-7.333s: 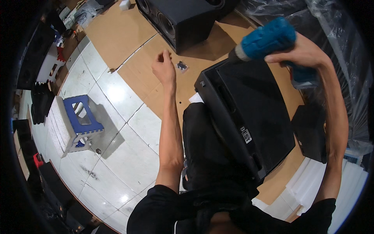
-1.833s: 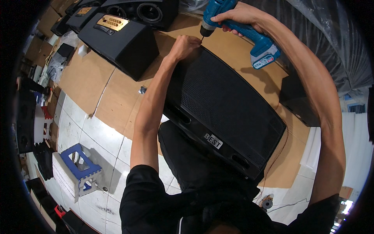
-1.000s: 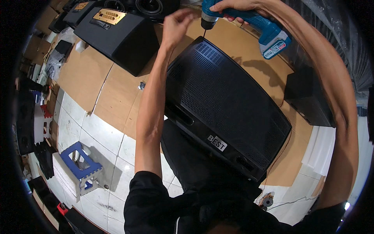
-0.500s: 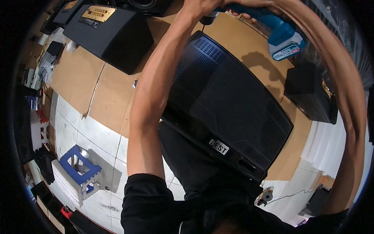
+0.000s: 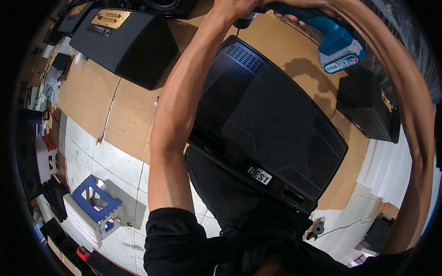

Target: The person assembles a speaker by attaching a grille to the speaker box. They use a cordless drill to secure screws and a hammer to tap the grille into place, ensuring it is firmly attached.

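Observation:
A black speaker cabinet (image 5: 271, 124) with a perforated metal grille and a silver badge lies before me, against my dark trouser leg. At its far corner a teal cordless drill (image 5: 332, 37) is held, its bit reaching down to the cabinet's edge. My right hand (image 5: 294, 17) is closed round the drill's handle, fingertips showing under it; the white-and-teal battery hangs to the right. At the upper edge my left hand (image 5: 237, 6) lies over the drill's front end, just above the chuck (image 5: 245, 20). Its fingers are out of the picture.
Another black speaker (image 5: 129, 50) with a gold panel stands far left, and a smaller one (image 5: 366, 108) at the right. Brown cardboard (image 5: 90, 83) covers part of the white tiles. A blue-and-white folding stool (image 5: 96, 202) stands lower left; clear plastic wrap (image 5: 405, 41) hangs upper right.
The view has shifted slightly. Both hands stay at the drill, and its bit remains at the cabinet's far corner.

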{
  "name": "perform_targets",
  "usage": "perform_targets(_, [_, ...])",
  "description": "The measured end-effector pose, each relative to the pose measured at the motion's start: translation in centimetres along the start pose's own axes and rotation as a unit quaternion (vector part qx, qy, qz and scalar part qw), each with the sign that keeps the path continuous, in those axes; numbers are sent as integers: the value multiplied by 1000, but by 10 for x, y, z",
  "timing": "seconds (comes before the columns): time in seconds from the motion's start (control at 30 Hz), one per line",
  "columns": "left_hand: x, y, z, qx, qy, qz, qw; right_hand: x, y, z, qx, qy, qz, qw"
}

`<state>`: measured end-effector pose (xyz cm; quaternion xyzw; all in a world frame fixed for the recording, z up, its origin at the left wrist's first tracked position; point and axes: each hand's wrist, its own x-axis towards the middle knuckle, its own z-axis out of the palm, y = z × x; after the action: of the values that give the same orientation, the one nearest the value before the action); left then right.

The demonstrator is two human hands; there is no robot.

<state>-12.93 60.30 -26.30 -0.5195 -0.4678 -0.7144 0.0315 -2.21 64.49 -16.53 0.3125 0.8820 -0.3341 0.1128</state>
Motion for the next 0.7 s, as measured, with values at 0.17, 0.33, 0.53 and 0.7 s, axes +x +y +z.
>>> perform_targets(0.17, [0, 0, 1, -10, 4, -2, 1000, 5, 4, 0, 27, -14, 15, 999])
perform_targets(0.33, [-2, -1, 1, 2, 0, -6, 1000, -2, -1, 2, 3, 4, -1, 1000])
perform_targets(0.53, [-3, -2, 0, -16, 11, 6, 1000, 0, 0, 2, -39, 15, -31, 999])
perform_targets(0.7, [-5, -1, -2, -7, 10, -9, 1000, 1, -3, 5, -19, 3, -25, 999])
